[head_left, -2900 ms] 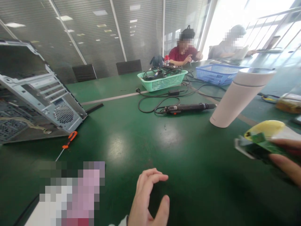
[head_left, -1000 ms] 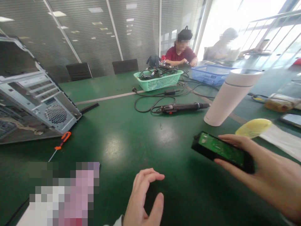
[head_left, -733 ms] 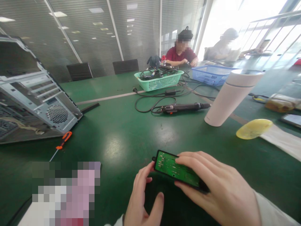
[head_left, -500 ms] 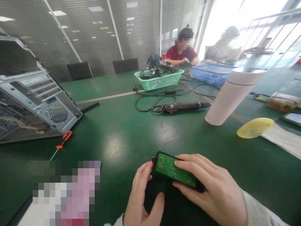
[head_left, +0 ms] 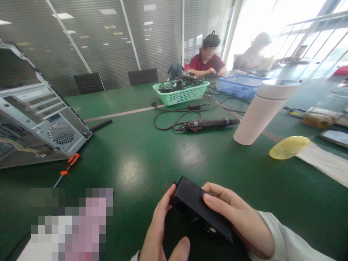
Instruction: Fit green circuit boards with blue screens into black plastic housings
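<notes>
A black rectangular plastic case (head_left: 197, 199) is held low in front of me, tilted, its plain black face up. My right hand (head_left: 240, 217) grips its right part, thumb on the upper face and fingers along the far side. At the case's left end, the outstretched fingertips of my left hand (head_left: 156, 228) touch it. The left thumb stands well apart from those fingers, so that hand is open. The underside of the case is in shadow, and the circuit board in it is out of sight.
Left stands an open metal computer case (head_left: 65, 130), with an orange-handled screwdriver (head_left: 70, 164) beside it. Ahead lie a corded electric screwdriver (head_left: 209, 124), a green basket (head_left: 185, 95) of cables and a blue basket (head_left: 239, 87). A white tumbler (head_left: 262, 116) stands right; two people sit beyond.
The black case has been turned over sideways: its green circuit board faced up before, and now a black face does. My right thumb has come onto the top. The view has shifted slightly.
</notes>
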`<state>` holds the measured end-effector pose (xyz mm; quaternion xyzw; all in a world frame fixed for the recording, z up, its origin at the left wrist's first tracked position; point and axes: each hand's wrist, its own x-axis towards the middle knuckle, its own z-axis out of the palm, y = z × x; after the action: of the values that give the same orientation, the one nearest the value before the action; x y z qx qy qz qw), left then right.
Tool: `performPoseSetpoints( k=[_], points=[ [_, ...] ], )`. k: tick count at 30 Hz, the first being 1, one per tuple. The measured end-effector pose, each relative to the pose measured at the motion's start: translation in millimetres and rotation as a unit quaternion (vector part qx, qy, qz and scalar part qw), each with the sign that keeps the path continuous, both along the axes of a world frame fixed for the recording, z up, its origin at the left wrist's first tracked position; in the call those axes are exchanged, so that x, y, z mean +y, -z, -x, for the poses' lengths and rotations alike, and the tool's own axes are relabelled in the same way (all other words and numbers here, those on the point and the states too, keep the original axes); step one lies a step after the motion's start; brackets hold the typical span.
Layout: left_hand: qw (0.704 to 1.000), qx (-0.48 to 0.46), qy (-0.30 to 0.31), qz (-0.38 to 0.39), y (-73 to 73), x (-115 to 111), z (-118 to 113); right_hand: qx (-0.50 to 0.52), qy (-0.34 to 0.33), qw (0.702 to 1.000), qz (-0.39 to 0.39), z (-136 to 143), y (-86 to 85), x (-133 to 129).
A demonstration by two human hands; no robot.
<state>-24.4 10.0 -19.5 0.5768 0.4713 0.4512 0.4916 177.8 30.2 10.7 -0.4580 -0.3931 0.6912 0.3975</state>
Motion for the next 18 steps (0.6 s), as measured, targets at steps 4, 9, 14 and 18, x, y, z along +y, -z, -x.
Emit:
performPoseSetpoints(
  k=[4,9,14,18],
  points=[
    [1.000,0.015,-0.003,0.003,-0.4,0.0,0.6,0.135,-0.064,0.975,0.163,0.6,5.6,-1.0],
    [1.000,0.030,0.007,0.004,-8.6,3.1,-4.4,0.219,-0.158,0.939,0.211,-1.1,4.3,2.3],
    [0.999,0.026,0.023,0.002,-10.3,3.5,-6.7,0.218,-0.125,0.944,0.213,-2.3,3.4,3.3],
    [1.000,0.002,-0.005,-0.012,-6.1,3.6,-7.2,0.140,-0.055,0.979,0.136,-8.2,5.1,1.9]
  ],
)
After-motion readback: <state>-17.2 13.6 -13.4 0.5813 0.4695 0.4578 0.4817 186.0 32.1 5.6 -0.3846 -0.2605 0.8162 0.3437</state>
